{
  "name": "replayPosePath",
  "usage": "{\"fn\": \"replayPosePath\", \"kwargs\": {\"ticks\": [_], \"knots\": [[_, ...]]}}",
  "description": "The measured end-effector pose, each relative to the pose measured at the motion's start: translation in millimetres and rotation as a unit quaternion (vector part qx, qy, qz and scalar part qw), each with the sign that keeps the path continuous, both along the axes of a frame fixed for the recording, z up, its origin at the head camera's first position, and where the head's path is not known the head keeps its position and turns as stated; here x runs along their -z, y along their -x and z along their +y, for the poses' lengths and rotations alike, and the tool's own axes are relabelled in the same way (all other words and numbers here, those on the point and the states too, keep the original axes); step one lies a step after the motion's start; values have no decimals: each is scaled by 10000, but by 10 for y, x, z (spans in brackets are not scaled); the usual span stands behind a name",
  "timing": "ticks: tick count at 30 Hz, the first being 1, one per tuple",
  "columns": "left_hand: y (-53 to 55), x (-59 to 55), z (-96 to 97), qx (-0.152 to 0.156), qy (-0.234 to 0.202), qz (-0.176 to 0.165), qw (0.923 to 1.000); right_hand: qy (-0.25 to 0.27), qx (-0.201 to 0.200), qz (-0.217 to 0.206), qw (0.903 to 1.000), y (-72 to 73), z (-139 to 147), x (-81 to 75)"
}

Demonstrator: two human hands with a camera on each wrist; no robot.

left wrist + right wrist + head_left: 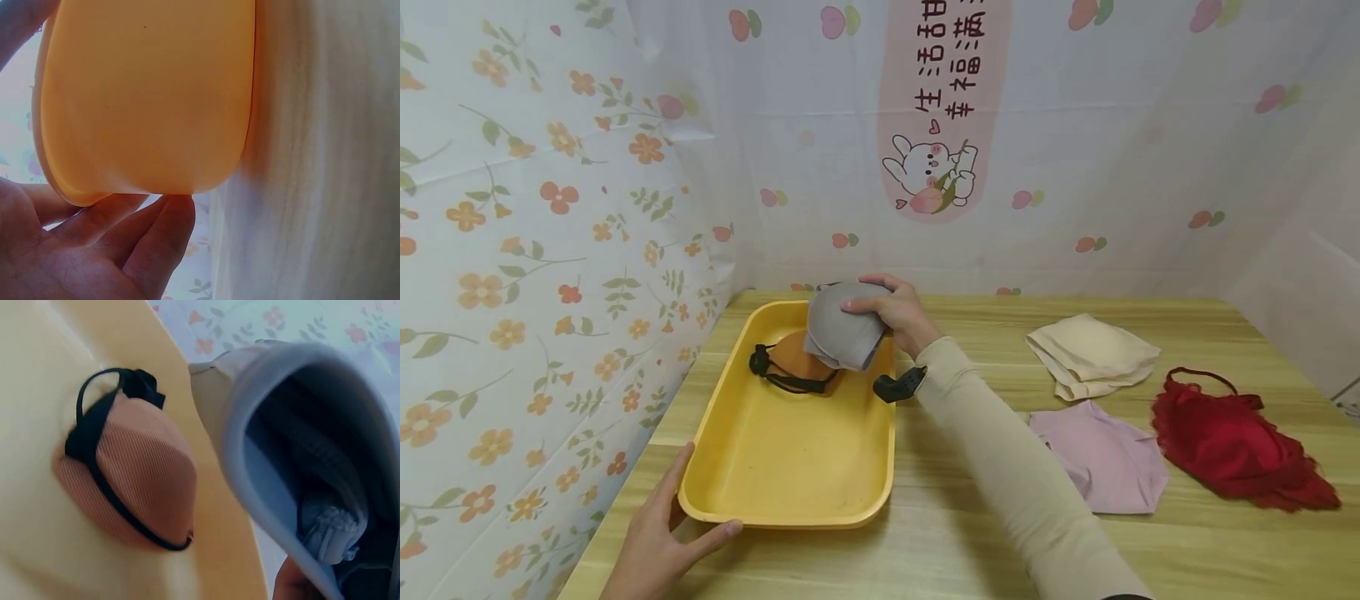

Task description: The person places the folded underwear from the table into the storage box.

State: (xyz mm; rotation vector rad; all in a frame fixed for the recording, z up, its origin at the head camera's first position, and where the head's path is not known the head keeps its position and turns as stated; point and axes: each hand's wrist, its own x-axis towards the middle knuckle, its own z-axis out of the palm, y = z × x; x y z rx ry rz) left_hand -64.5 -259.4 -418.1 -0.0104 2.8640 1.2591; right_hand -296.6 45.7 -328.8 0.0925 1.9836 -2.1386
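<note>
One right hand (901, 310) pinches a folded grey bra (842, 329) above the far end of a yellow tray (805, 467), best lowered gently beside the brown bra (787, 353) to avoid crushing, while the left hand (657, 533), spread, braces the near-left corner.

- Yellow tray (805, 467): smooth plastic, softly glossy.
- Grey garment (842, 329), tray's one o'clock: smooth matt cloth.
- Brown garment (790, 354), twelve o'clock: finely ribbed cloth.
- Red garment (1232, 442), three o'clock: lace-edged, shiny cloth.
- Table (940, 542): wood-grained.

Downward head, close wrist views share the tray (801, 467).
</note>
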Motion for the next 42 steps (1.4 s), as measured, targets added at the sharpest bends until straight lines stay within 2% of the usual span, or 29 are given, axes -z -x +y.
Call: {"fn": "replayPosePath", "kwargs": {"ticks": [4,9,12,17,20,25,28,32,36,42], "knots": [[-2,4,-6,-13,10,53,10000,62,-204,-119,9997,1,-137,17],[-7,11,-12,-21,0,155,9999,471,-421,-308,9975,-8,-295,54],[-9,17,-16,-13,-15,195,9998,547,-473,-300,9969,-18,-373,81],[-15,25,-25,-19,-24,194,9998,396,-571,-227,9973,-37,-485,136],[-14,26,-22,-17,-66,182,9998,295,-542,-204,9979,-52,-536,187],[-17,35,-14,19,-162,264,9995,701,-450,-354,9959,-74,-621,280],[-24,36,-9,27,-170,306,9994,770,-394,-358,9956,-78,-663,324],[-21,25,0,8,-127,254,9996,485,-197,-335,9981,-65,-681,385],[-12,10,5,-26,-57,179,9998,-24,-29,-301,9995,-49,-685,430],[-5,-1,2,-34,-33,223,9997,-745,151,-83,9971,-50,-704,435]]}}
